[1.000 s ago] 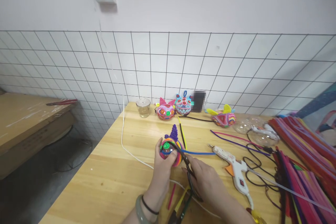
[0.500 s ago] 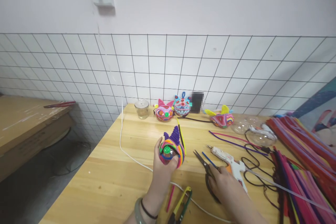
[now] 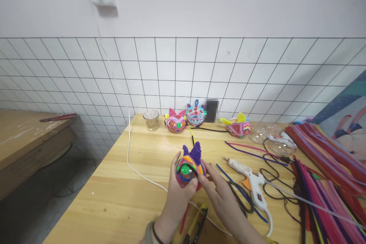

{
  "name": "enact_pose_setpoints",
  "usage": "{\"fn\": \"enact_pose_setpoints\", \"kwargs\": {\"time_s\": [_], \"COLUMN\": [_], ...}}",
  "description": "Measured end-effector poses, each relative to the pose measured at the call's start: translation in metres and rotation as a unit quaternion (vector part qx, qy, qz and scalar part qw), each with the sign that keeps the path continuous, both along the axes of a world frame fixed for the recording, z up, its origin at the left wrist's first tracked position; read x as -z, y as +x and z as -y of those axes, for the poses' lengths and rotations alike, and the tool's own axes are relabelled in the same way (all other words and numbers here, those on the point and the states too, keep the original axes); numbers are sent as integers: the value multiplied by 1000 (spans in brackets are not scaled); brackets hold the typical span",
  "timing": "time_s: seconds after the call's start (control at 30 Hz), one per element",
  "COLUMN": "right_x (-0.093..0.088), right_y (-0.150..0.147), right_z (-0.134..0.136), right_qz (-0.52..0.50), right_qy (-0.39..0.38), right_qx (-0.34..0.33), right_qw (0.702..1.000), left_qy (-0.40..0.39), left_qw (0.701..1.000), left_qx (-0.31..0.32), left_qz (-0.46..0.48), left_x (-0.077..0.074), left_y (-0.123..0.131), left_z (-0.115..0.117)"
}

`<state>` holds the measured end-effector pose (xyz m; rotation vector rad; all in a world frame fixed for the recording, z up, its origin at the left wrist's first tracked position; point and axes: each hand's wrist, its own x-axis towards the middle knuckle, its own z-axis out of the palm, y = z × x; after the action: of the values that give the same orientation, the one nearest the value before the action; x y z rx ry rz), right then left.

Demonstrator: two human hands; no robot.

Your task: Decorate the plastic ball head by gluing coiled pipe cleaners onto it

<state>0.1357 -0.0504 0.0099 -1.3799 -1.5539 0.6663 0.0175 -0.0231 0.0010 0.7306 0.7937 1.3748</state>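
Note:
My left hand grips a clear ball covered in part with rows of rainbow pipe cleaner. Two purple pointed ears stand on its top, and a green round eye shows on the front. From the right, my right hand holds the same ball, thumb in front and fingers at its side. Black-handled scissors lie just right of that hand, partly covered by it. Beside them are a blue pipe cleaner and a white glue gun. Yellow-and-black pliers rest below my hands.
Finished pipe-cleaner ornaments stand along the back, near a glass cup. Bundles of pipe cleaners and clear plastic balls occupy the right side. A white cord crosses the table; dark cables tangle by the glue gun.
My right hand has left the scissors and moved left and up onto the decorated ball. The scissors stay on the table. My left hand keeps its hold.

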Motion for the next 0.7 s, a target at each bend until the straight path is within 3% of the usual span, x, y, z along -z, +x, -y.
{"fn": "enact_pose_setpoints", "kwargs": {"time_s": [0.17, 0.43, 0.57, 0.7], "right_x": [5, 31, 33, 27], "right_y": [-1, 32, 49, 46], "right_z": [-1, -5, -11, -12], "right_qz": [-8, -54, -103, -116], "right_qy": [17, -49, -47, -41], "right_qx": [13, 59, 16, -9], "right_qw": [1000, 996, 993, 992], "left_qy": [-17, 0, -77, -84], "left_qw": [999, 997, 994, 994], "left_qx": [26, 38, 60, 63], "left_qz": [-6, 68, 44, 42], "left_x": [-11, 10, 9, 7], "left_y": [-3, 15, 7, 2], "left_z": [7, 1, -3, -1]}}
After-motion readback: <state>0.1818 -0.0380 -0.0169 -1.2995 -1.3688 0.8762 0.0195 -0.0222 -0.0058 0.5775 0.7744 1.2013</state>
